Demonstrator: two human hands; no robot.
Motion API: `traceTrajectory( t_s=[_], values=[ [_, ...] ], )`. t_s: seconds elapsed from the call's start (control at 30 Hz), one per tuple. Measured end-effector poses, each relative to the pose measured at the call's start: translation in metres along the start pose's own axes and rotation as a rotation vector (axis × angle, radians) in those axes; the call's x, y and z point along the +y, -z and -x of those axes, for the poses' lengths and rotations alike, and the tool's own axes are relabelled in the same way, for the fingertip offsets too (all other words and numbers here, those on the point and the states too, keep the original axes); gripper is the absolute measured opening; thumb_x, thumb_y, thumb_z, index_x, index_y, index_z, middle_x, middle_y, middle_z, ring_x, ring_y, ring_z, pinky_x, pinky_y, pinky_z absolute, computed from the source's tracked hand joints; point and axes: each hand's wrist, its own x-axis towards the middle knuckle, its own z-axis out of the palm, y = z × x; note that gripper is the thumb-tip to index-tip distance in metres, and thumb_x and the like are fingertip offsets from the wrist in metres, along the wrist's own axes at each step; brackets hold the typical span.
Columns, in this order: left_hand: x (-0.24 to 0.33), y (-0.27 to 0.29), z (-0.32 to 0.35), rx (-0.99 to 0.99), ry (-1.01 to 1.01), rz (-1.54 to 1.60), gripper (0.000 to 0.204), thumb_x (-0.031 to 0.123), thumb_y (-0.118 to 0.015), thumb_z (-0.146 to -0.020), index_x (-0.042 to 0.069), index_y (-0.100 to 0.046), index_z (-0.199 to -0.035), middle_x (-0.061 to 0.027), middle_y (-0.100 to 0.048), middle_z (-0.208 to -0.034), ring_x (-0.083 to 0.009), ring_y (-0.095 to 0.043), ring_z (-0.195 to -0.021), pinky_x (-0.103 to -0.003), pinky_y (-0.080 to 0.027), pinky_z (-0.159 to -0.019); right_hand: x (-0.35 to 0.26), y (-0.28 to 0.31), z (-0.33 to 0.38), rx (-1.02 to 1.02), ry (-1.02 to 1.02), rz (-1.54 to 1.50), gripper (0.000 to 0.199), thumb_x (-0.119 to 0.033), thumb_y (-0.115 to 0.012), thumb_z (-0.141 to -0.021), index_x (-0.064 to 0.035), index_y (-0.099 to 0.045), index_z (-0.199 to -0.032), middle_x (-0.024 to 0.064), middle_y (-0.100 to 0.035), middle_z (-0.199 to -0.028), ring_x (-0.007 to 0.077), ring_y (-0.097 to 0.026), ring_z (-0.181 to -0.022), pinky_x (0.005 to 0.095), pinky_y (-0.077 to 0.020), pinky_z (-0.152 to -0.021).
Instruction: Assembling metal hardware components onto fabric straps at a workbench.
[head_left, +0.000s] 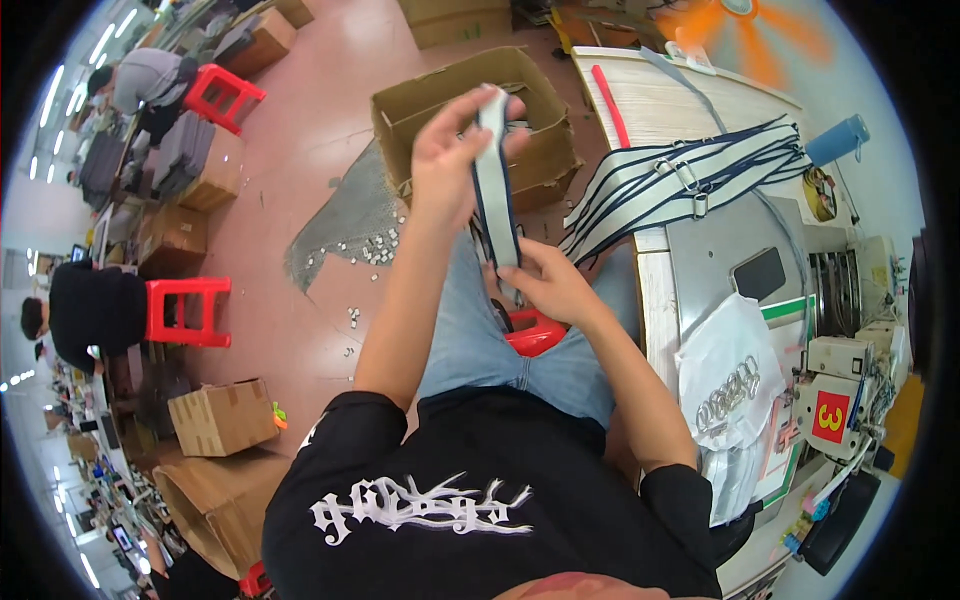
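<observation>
A white webbing strap (493,190) with navy edges stretches between my hands above my lap. My left hand (445,150) is raised in front of the cardboard box and grips the strap's upper end between thumb and fingers. Lower down, near my knees, my right hand (555,287) pinches the same strap. What lies beneath the right fingers is partly hidden. A bundle of matching straps (620,195) drapes over the table's near edge on the right. Metal buckles (686,178) sit on that bundle.
An open cardboard box (545,185) stands ahead on the floor, beside a grey cloth (345,215) strewn with small pieces. At right, the table (655,290) carries a phone (760,273), a plastic bag of metal rings (725,380) and a machine (840,365). Other people work at left.
</observation>
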Motion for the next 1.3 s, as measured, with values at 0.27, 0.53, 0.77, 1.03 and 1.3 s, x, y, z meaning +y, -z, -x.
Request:
traceTrajectory(
  t_s=[0.27, 0.53, 0.77, 1.03, 1.3],
  values=[
    [0.041, 0.137, -0.09, 0.408, -0.321, -0.184, 0.047, -0.018, -0.04, -0.093, -0.008, -0.057, -0.135, -0.021, -0.066, -0.118, -0.0386, -0.072, -0.111, -0.044, -0.062, -0.099, -0.019, 0.045, 0.016, -0.132, -0.245, -0.574, 0.017, -0.009, -0.062, -0.104, 0.0023, -0.064, -0.117, 0.0087, -0.074, -0.093, 0.017, -0.072, -0.083, 0.0323, -0.0594, -0.081],
    [-0.01, 0.227, -0.026, 0.085, 0.03, -1.31, 0.046, 0.0, -0.063, -0.089, 0.005, -0.067, -0.135, -0.0139, -0.06, -0.138, -0.0207, -0.064, -0.118, -0.032, -0.054, -0.096, -0.011, 0.064, 0.014, -0.092, -0.114, -0.636, 0.043, 0.005, -0.058, -0.091, 0.0028, -0.06, -0.135, 0.014, -0.075, -0.107, 0.0187, -0.074, -0.088, 0.0321, -0.059, -0.087],
    [-0.017, 0.014, 0.074, -0.541, 0.02, -0.857, 0.061, -0.01, -0.058, -0.084, 0.008, -0.062, -0.142, -0.011, -0.059, -0.143, -0.0247, -0.056, -0.136, -0.04, -0.044, -0.115, -0.023, 0.059, 0.017, -0.079, -0.206, -0.638, 0.052, 0.002, -0.06, -0.096, -0.0009, -0.047, -0.146, 0.0174, -0.073, -0.109, 0.0254, -0.076, -0.091, 0.0382, -0.0643, -0.073],
    [-0.05, 0.035, 0.1, -0.419, 0.342, -0.926, 0.029, -0.001, -0.058, -0.096, 0.001, -0.069, -0.122, -0.0039, -0.064, -0.08, -0.0104, -0.054, -0.072, -0.029, -0.045, -0.065, -0.026, 0.068, 0.018, 0.005, -0.241, -0.784, 0.05, -0.018, -0.057, -0.106, -0.0049, -0.038, -0.151, 0.0247, -0.073, -0.116, 0.0317, -0.079, -0.091, 0.034, -0.066, -0.068],
    [-0.052, 0.018, 0.117, -0.451, 0.658, -0.73, 0.059, -0.001, -0.062, -0.095, 0.002, -0.046, -0.151, -0.0061, -0.073, -0.11, -0.0148, -0.071, -0.097, -0.03, -0.058, -0.082, -0.022, 0.073, 0.018, -0.048, -0.127, -0.892, 0.055, -0.02, -0.048, -0.109, -0.0006, -0.033, -0.158, 0.0348, -0.069, -0.124, 0.0305, -0.08, -0.088, 0.0328, -0.0671, -0.067]
  ],
)
